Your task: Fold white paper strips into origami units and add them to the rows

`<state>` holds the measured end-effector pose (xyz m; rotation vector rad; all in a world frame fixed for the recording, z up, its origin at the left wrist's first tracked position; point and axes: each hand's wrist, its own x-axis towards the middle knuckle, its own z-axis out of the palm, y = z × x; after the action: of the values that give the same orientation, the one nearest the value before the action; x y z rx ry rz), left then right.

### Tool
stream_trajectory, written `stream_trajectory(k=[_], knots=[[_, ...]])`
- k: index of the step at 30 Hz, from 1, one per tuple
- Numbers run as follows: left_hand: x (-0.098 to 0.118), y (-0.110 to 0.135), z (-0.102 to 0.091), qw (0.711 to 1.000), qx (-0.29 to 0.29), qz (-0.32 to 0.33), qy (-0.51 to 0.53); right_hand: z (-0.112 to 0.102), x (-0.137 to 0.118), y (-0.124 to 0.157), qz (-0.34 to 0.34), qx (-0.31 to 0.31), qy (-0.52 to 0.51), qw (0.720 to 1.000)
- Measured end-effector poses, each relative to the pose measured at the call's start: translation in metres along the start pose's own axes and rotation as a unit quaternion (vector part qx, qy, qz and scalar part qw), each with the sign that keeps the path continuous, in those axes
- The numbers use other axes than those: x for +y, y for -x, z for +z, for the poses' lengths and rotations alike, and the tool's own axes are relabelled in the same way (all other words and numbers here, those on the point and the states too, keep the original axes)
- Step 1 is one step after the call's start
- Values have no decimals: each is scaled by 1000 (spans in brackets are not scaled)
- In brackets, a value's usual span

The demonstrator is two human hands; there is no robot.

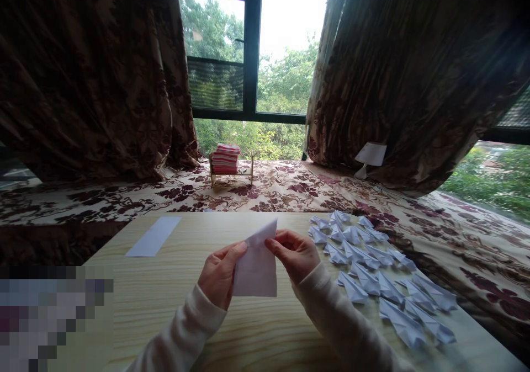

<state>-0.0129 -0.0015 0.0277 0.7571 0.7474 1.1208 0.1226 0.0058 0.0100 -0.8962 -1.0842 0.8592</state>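
Note:
A partly folded sheet of white paper (pixel 256 267) with a pointed top is held up over the pale wooden table (pixel 174 306). My left hand (pixel 218 275) pinches its left edge, thumb on the upper fold. My right hand (pixel 293 253) pinches the upper right edge near the tip. Both hands are closed on the sheet. On the table's right side lie several folded white paper planes (pixel 372 272) in rows.
A flat white paper strip (pixel 154 236) lies at the table's far left. Beyond is a floral-covered ledge with a small wooden rack holding striped red cloth (pixel 226 159), a small white lamp (pixel 370 157), dark curtains and a window. A blurred patch covers the lower left.

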Motion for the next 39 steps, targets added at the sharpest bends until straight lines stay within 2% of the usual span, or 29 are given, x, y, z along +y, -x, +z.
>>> stream_trajectory(k=[7,13,25,30,34,39], knots=[[1,3,3,1000,-12,25,-12,-2,5,-2,-12,1,27,1000],[-3,-4,-5,995,-2,46,-92,-3,7,-1,-7,-17,45,999],[-4,-6,-7,997,30,9,-65,-3,8,-1,-15,-24,38,999],[-4,-7,-6,996,36,-7,-83,-4,11,-1,-16,-25,38,999],[-4,-6,-6,995,46,4,-83,-4,7,-1,18,-32,10,999],[-3,-3,-5,992,68,42,-96,-3,-4,-3,90,-29,-36,995]])
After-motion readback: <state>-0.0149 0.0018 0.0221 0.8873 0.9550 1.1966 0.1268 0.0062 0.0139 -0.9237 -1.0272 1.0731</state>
